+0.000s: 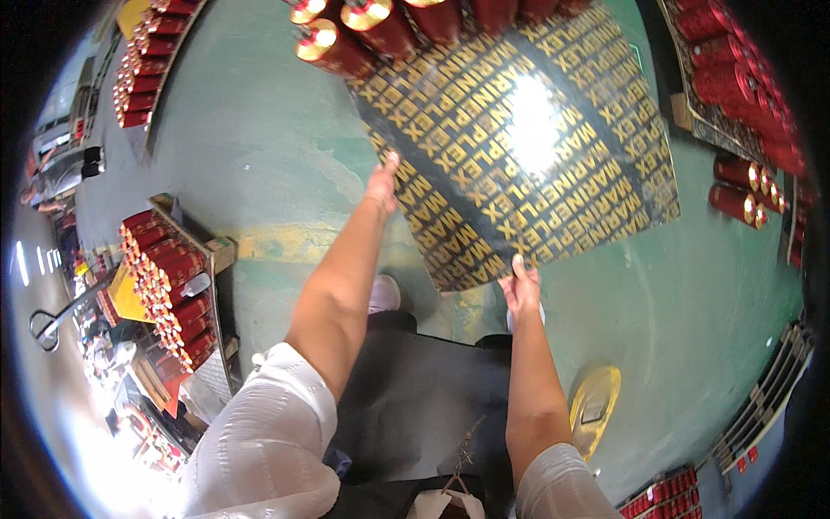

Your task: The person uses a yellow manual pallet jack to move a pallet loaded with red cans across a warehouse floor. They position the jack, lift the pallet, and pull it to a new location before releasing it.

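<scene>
A flat black board printed with yellow lettering point(480, 168) is held out in front of me, tilted, with a bright glare spot on it. My left hand point(384, 185) grips its left edge, the thumb on top. My right hand point(522, 285) grips its near edge close to the lower corner, thumb on top. The fingers beneath the board are hidden. Several dark red cylinders with gold ends point(340, 52) stand at the board's far edge; whether they rest on it I cannot tell.
Pallets loaded with red cylinders stand at the left point(188, 279), upper left point(155, 58) and upper right point(726, 71). A few red cylinders point(736, 188) are on the green floor at right. A yellow floor marking point(593, 412) lies near my right arm. People are at far left.
</scene>
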Motion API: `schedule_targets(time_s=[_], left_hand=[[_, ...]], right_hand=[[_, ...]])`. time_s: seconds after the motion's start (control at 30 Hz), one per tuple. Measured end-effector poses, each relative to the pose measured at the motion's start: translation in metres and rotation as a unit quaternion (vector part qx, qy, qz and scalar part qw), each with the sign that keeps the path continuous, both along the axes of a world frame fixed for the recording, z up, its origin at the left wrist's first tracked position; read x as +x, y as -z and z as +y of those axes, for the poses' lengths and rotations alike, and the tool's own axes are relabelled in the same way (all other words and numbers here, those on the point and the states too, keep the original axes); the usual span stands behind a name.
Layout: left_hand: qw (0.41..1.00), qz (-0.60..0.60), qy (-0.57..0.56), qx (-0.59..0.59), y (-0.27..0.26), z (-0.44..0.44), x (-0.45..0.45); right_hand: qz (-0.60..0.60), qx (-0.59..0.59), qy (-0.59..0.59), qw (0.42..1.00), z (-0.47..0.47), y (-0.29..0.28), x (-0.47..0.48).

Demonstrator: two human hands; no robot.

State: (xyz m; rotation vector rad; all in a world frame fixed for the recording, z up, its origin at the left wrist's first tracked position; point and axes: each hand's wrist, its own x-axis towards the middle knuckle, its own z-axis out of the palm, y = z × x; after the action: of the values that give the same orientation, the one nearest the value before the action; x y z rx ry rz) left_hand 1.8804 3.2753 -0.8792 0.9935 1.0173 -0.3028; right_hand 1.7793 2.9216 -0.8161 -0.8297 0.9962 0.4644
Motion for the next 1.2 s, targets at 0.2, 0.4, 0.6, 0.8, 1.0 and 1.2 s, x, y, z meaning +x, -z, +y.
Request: schedule_targets(time_s=[0.2,0.4,0.6,0.8,1.0,1.2], left_hand=[[0.998,-0.021,-0.052,-0.022,-0.013,-0.022,-0.010],[0.995,0.005,-0.095,-0.007,-0.033,-0.043,-0.009],[0.961,0.134,0.025,0.241,-0.057,-0.089,-0.031],[0.975,0.135,0.126,0.125,-0.093,-0.177,-0.131],[0.920,0.166,0.294,0.202,-0.148,-0.233,-0.198],[0.914,0.220,0.253,0.229,-0.194,-0.270,-0.259]], right_hand=[[0.065,-0.032,-0.014,0.997,-0.005,-0.016,0.001],[0.106,-0.006,-0.101,0.989,-0.037,-0.017,-0.006],[0.127,-0.051,-0.291,0.947,-0.138,-0.073,0.014],[0.146,-0.246,-0.365,0.886,-0.247,-0.172,0.053],[0.113,-0.273,-0.443,0.847,-0.269,-0.216,0.083],[0.089,-0.164,-0.499,0.846,-0.249,-0.204,0.139]])
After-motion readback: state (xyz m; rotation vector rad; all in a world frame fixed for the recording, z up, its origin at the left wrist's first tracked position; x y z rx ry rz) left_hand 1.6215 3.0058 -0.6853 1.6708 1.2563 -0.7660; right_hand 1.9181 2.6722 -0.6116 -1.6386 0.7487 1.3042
